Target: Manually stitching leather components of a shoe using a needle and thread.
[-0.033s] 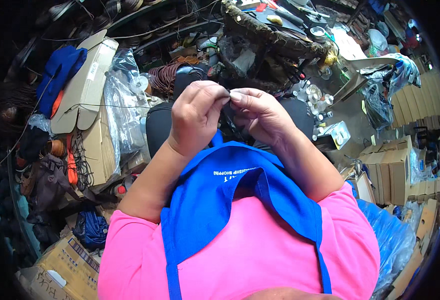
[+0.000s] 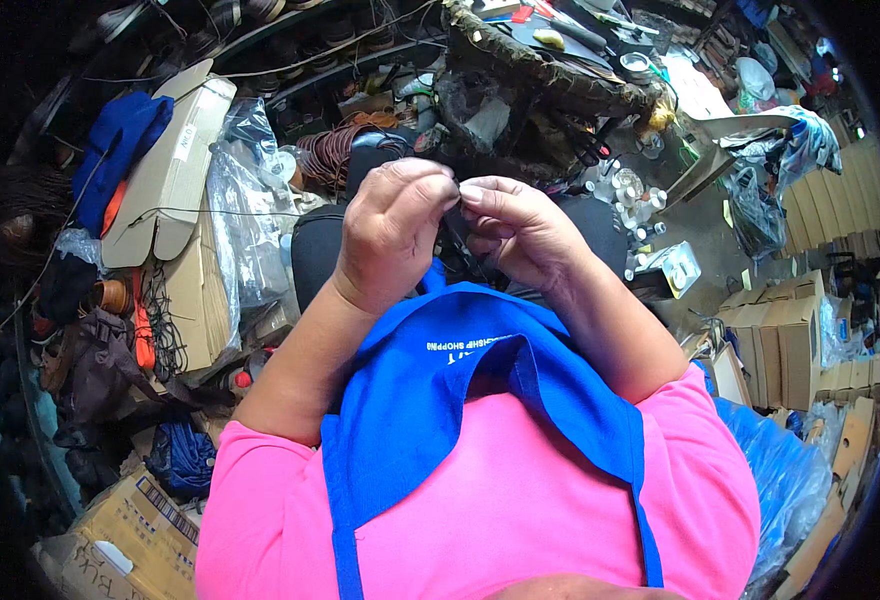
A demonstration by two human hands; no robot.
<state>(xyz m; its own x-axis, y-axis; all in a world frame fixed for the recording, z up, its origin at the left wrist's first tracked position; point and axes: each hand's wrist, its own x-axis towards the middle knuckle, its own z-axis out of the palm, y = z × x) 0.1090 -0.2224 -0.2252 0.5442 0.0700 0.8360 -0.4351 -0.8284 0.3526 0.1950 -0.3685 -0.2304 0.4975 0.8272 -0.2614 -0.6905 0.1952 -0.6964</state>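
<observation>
My left hand (image 2: 392,225) and my right hand (image 2: 525,225) meet above my lap, fingertips almost touching. Both are closed in a pinch, thumb against fingers. Whatever lies between the fingertips is too small and dark to make out. Below the hands is the blue apron (image 2: 400,400) that I wear over a pink shirt. Dark-clad knees show on either side, and the space beneath the fingers is in shadow.
Ahead stands a cluttered workbench (image 2: 550,75) with tools and a round tin (image 2: 636,64). To the left are a cardboard box (image 2: 175,160), clear plastic wrap (image 2: 252,220) and a coil of brown cord (image 2: 328,158). On the right sit small containers (image 2: 628,190) and stacked cartons (image 2: 780,335).
My left hand has turned and shifted very slightly. The right hand stays nearly where it was, and both remain pinched together.
</observation>
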